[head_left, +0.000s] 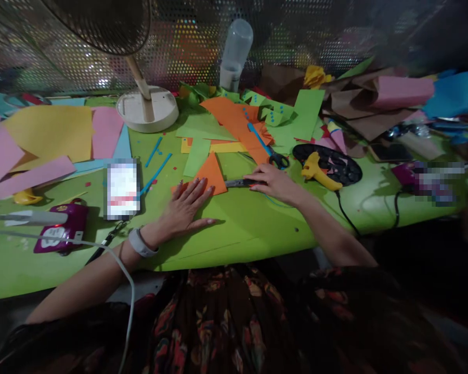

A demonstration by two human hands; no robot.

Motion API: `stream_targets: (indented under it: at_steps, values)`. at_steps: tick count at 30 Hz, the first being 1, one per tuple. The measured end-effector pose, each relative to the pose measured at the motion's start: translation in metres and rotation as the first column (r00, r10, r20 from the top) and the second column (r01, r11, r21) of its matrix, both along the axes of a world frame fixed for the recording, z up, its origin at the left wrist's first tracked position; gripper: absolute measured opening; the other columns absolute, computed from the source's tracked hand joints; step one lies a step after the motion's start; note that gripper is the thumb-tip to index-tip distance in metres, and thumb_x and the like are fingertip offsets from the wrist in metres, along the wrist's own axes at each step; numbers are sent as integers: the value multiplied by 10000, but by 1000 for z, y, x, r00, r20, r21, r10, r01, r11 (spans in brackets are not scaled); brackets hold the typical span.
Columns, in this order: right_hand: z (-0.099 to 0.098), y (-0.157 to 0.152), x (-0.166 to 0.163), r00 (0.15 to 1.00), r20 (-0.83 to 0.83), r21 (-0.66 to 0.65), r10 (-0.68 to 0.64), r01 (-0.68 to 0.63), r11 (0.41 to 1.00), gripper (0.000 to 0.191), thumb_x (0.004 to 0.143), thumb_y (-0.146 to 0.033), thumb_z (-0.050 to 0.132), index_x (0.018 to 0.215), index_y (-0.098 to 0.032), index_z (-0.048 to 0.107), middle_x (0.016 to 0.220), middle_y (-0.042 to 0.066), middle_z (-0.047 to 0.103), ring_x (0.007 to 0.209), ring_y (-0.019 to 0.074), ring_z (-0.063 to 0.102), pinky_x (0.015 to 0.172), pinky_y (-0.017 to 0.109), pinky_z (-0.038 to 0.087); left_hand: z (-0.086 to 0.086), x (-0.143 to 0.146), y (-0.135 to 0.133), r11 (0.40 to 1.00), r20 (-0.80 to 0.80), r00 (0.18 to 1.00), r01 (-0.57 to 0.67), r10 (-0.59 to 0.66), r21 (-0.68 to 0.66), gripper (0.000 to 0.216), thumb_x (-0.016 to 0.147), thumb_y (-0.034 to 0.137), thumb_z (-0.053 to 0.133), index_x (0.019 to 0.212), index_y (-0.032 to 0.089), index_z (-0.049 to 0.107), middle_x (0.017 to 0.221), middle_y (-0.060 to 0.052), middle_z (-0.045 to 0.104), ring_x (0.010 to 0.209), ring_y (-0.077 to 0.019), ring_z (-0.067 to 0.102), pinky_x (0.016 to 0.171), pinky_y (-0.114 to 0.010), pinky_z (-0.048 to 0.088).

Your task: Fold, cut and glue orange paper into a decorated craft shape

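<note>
My left hand (189, 205) lies flat with its fingers stretched out, pressing on the lower left of a folded orange paper (212, 174) with a triangular peak. In my right hand (276, 183) is a utility knife (239, 183), its dark handle partly hidden by my fingers. The knife lies low over the green table, its tip pointing left at the paper's lower right corner. Whether the tip touches the paper, I cannot tell. Just beyond my right hand are black-handled scissors (278, 160) and a longer orange strip (234, 122).
A yellow glue gun (322, 174) rests on a black palette (349, 165) at right. A lit phone (121, 188) and a purple device (64, 226) lie at left. Behind stand a fan (148, 109) and a clear bottle (237, 47). Coloured papers (54, 130) cover the back.
</note>
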State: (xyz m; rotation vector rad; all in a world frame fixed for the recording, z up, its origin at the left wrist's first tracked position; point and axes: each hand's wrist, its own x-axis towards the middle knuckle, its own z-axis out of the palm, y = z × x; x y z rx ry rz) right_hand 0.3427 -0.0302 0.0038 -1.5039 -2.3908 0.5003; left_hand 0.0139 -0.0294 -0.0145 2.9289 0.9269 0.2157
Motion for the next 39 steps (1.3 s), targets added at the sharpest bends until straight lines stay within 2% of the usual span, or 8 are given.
stream_targets:
  at_steps: [5,13,22,32,39]
  values:
    - [-7,-3,2,999,-5,45,33,-33,998,371,888,-264,640,1258,-291,653,1091,95,604,996,250,569,852,415,493,1,0,2,1000,-18,1000,1,-1,-7,843,920,652,394,1570,276,10,1631,-95,165,1496,-284,144,1202,-467,72]
    - [-6,-9,-4,997,51,80,65,-69,994,364,924,-294,592,1285,-286,632,1106,100,600,1002,241,560,861,412,505,0,1,2,1000,-22,1000,-9,8,-15,862,901,675,409,1572,263,55,1630,-103,164,1492,-302,156,1202,-485,97]
    - [-7,-14,-3,997,8,61,81,-81,995,353,935,-318,573,1278,-269,641,1092,107,587,1004,242,559,858,410,504,2,1,3,997,15,1000,10,-9,-74,914,869,707,439,1570,261,58,1637,-94,134,1493,-306,150,1202,-478,164]
    - [-8,-19,-12,997,30,78,69,-71,994,374,922,-310,593,1291,-266,632,1041,104,589,995,255,557,821,422,517,2,1,2,998,18,1000,7,-6,-60,886,877,699,433,1567,237,122,1631,-108,161,1495,-294,153,1206,-462,144]
    - [-5,-23,-23,998,35,92,48,-51,994,376,935,-313,571,1299,-237,627,1051,114,594,1004,256,549,848,431,516,1,1,2,998,26,1000,11,-9,-69,882,882,694,430,1569,250,100,1636,-89,147,1494,-294,152,1206,-465,144]
